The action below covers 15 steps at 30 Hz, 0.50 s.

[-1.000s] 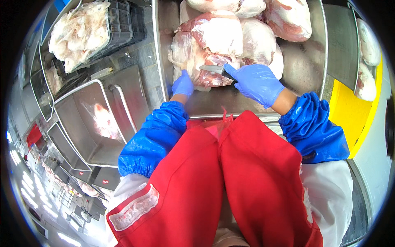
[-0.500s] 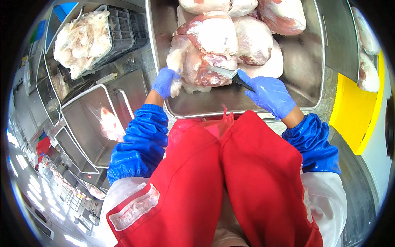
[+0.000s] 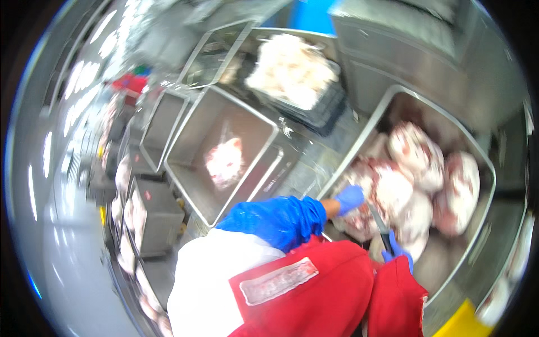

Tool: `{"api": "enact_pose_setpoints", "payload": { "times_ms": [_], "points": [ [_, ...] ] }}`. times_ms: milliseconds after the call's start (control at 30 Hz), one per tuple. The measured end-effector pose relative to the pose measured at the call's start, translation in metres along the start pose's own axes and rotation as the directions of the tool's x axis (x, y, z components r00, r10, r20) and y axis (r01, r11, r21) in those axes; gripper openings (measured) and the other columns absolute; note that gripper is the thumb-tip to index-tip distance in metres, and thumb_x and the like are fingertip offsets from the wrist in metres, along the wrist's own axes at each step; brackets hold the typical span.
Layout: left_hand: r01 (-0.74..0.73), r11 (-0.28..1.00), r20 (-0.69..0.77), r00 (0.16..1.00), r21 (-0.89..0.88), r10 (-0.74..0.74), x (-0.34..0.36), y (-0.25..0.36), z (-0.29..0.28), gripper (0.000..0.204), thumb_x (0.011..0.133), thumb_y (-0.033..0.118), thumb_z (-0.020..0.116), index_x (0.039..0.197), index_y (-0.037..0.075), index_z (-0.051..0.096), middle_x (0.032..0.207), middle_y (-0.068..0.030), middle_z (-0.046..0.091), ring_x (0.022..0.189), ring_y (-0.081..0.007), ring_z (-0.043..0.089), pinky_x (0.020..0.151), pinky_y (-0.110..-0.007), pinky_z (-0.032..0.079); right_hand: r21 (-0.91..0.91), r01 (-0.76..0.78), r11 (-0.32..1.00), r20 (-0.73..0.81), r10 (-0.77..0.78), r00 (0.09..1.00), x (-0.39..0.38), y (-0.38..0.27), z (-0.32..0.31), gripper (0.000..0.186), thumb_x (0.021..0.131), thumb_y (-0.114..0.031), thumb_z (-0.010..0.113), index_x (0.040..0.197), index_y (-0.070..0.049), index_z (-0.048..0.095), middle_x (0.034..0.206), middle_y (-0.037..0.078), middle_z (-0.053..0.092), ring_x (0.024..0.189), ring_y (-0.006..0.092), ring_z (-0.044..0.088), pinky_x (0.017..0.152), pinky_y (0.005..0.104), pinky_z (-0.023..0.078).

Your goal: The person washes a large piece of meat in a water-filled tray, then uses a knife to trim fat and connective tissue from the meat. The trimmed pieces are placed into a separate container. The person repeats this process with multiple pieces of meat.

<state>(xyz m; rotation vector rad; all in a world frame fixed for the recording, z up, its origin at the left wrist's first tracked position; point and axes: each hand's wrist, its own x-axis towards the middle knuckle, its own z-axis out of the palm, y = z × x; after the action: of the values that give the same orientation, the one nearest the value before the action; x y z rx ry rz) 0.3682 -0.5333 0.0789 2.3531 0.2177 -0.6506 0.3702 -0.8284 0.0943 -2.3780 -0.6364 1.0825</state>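
A steel tub [image 3: 470, 140] at the right holds several large pieces of raw meat [image 3: 416, 154] with white fat. In its near left part, my gloved left hand [image 3: 349, 199] is closed on a pale strip of fat [image 3: 362, 181] at the edge of one piece; blur softens the fingers. My gloved right hand [image 3: 397, 250] is wrapped around the black handle of a knife [image 3: 383, 229]. The blade points away from me and lies against the same piece of meat. My red apron partly hides the right hand.
Left of the tub stands another steel tub [image 3: 185, 137] with one pale piece of meat or fat [image 3: 224, 162]. Beyond it, a dark crate [image 3: 314, 115] is heaped with white fat trimmings [image 3: 295, 70]. A yellow block [image 3: 463, 321] sits at the lower right.
My view has swung left, so the meat tub now appears at the right and tilted. Both hands stay at the same piece, with the knife still in the right hand.
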Motion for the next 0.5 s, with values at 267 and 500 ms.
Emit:
{"api": "enact_pose_setpoints", "payload": {
  "times_ms": [267,500],
  "points": [
    [-0.099,0.976,-0.139,0.982,0.195,0.127,-0.032,-0.015,0.016,0.029,0.074,0.011,0.045,0.097,-0.002,0.057,0.081,-0.0216,0.059,0.078,-0.0319,0.059,0.071,-0.038,0.047,-0.032,-0.037,0.999,0.016,0.038,0.999,0.013,0.002,-0.038,0.06,0.075,-0.025,0.059,0.13,-0.023,0.035,0.08,0.025,0.058,0.071,0.0403,0.056,0.064,0.0425,0.044],
    [0.062,0.997,-0.143,0.987,-0.051,-0.069,-0.079,0.005,-0.006,0.025,0.07,0.016,0.05,0.085,-0.002,0.061,0.083,-0.0197,0.059,0.078,-0.0332,0.058,0.071,-0.04,0.046,-0.214,0.008,0.977,-0.013,-0.011,1.0,0.009,0.002,-0.041,0.071,0.075,-0.031,0.06,0.134,-0.033,0.022,0.074,0.021,0.059,0.066,0.035,0.058,0.062,0.0402,0.045]
  ]
}}
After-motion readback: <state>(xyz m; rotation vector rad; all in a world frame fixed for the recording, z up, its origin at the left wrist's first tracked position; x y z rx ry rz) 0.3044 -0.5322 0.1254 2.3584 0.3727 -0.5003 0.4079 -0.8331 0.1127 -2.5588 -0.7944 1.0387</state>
